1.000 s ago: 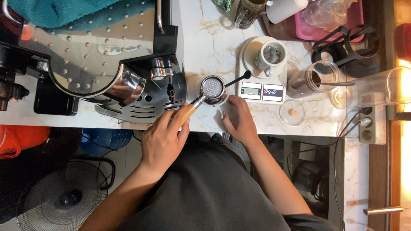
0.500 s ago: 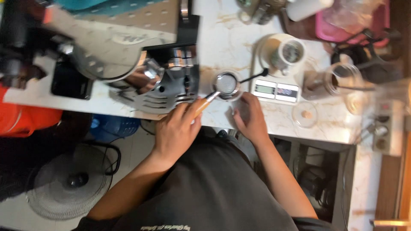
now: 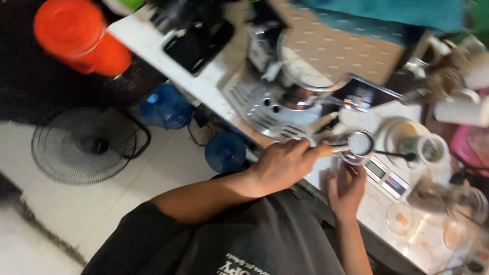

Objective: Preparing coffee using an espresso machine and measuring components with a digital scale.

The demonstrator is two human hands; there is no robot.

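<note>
the left hand (image 3: 285,163) is closed around the wooden handle (image 3: 328,149) of a portafilter (image 3: 359,144), so it grasps it firmly; the fingers wrap the handle and only its light tip shows past them. the portafilter is over the front edge of the counter (image 3: 377,209), just beside the drip tray (image 3: 260,109) of the espresso machine (image 3: 305,76), with its round metal basket turned up to the camera. the right hand (image 3: 346,188) is below the basket, fingers bent up toward it; the picture is blurred there, so i cannot tell if this hand touches the basket or grips anything. a thin black tool (image 3: 395,154) lies from the basket toward a white cup (image 3: 430,148) on the right. near the right hand a small scale (image 3: 389,176) sits on the counter, and further right are glass jars (image 3: 461,209), blurred. a teal cloth (image 3: 387,12) lies on top of the machine. on the floor, well apart from the hands, are a fan (image 3: 86,147), two blue bottles (image 3: 224,151) and an orange container (image 3: 81,38). the person wears a dark shirt (image 3: 244,239).
</note>
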